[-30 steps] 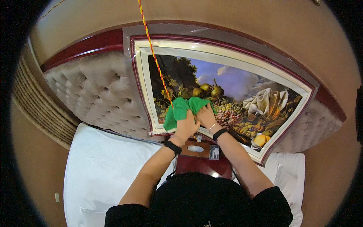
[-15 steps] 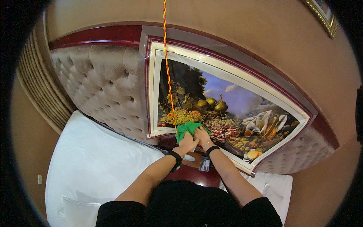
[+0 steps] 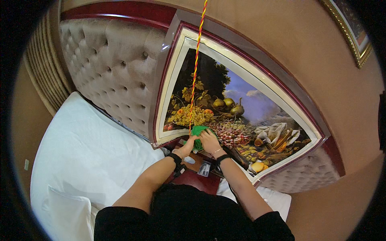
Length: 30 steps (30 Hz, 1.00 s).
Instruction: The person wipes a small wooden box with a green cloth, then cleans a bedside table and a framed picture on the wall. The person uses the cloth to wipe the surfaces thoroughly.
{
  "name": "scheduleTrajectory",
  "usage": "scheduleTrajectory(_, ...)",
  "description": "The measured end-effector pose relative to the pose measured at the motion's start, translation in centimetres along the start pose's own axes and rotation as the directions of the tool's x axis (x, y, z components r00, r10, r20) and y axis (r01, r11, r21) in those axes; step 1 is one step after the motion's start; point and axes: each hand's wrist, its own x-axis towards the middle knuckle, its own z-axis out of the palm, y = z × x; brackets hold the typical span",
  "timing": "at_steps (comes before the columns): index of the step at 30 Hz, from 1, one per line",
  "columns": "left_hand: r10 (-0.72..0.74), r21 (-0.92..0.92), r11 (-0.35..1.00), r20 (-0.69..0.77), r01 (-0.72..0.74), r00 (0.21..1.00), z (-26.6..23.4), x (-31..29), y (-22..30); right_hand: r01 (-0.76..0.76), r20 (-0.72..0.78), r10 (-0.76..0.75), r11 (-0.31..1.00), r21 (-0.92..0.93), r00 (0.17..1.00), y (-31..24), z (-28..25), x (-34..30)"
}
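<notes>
A crumpled green cloth (image 3: 198,129) is bunched between my two hands, in front of the lower left part of a large still-life picture (image 3: 237,108). My left hand (image 3: 185,147) is closed at the cloth's left side, its fingers partly hidden. From above, my right hand (image 3: 209,141) grips the cloth with bent fingers. A red and yellow twisted cord (image 3: 196,68) hangs down across the picture, and its lower end meets the cloth near my left hand. Whether the cord is tied to the cloth I cannot tell.
Below my hands is a dark red nightstand (image 3: 200,182) with a white oval thing (image 3: 189,160) and a small packet (image 3: 204,169). A white bed (image 3: 92,152) lies left, another bed (image 3: 275,201) right. Behind stand a tufted headboard (image 3: 108,68) and a curtain (image 3: 44,68).
The view has shifted and tilted. My hands are still at the cloth; the left has moved to its side, and the right's fingers now curl over it. The cloth looks more tightly bunched.
</notes>
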Motion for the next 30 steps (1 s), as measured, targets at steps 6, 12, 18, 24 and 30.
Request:
scheduleTrajectory(6, 0.440, 0.049, 0.884, 0.247, -0.464, 0.864, 4.4, -3.4, 1.0, -0.193, -0.530, 0.434, 0.873, 0.449, 0.729, -0.1, -1.9, -7.9)
scheduleTrajectory(12, 0.847, 0.454, 0.095, 0.431, -0.886, 0.312, 5.8, -15.3, 7.0, 0.140, -0.657, 0.517, 0.717, 0.682, 0.549, -2.7, -4.1, -10.1)
scheduleTrajectory(18, 0.766, 0.565, -0.579, 0.624, -0.588, -0.154, -1.2, -17.2, 11.7, 0.418, -0.751, 0.433, 0.639, 0.646, 0.499, -7.9, -11.8, -4.1)
scheduleTrajectory(24, 0.872, 0.872, -0.356, 0.439, -0.335, 0.215, -8.2, -13.2, 21.9, 0.379, -0.798, 0.502, 0.704, 0.601, 0.335, -6.4, -22.8, 8.7)
scheduleTrajectory(30, 0.816, 0.841, -0.537, 0.537, -0.063, 0.216, -3.6, -13.1, 30.2, 0.168, -0.795, 0.594, 0.777, 0.607, 0.124, 0.7, -25.5, 12.9)
